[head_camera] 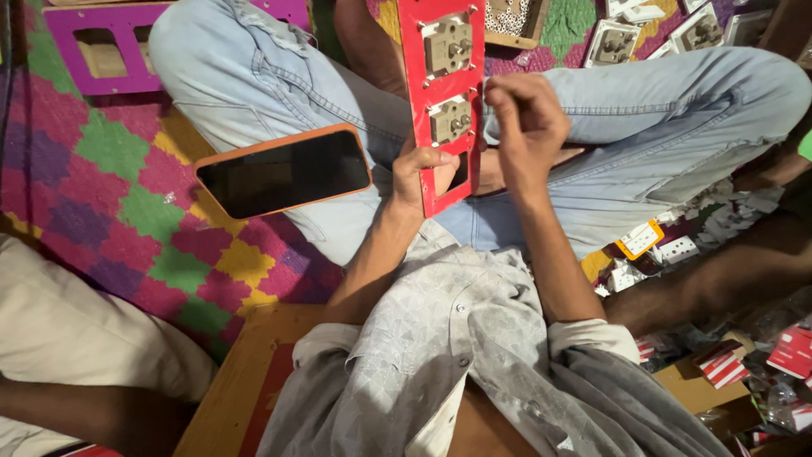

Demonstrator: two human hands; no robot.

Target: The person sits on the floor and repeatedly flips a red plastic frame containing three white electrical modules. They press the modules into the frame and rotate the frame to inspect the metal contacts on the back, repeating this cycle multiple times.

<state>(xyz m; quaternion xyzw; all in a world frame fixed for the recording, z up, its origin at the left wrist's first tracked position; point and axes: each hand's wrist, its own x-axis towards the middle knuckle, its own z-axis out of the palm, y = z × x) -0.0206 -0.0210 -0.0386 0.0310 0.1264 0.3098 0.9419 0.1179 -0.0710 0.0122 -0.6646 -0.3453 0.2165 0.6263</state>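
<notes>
A person sits cross-legged on a patchwork mat (127,195) of pink, green and yellow, a red switch panel (441,93) upright over the lap. The left hand (419,178) grips its lower edge; the right hand (524,127) pinches its side, fingers curled. A phone (283,172) rests on one knee; white sockets (655,245) litter the floor.

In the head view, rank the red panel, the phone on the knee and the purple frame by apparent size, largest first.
1. Red panel, cut off at the top.
2. Phone, close to it; unsure.
3. Purple frame, partly hidden and farther away.
</notes>
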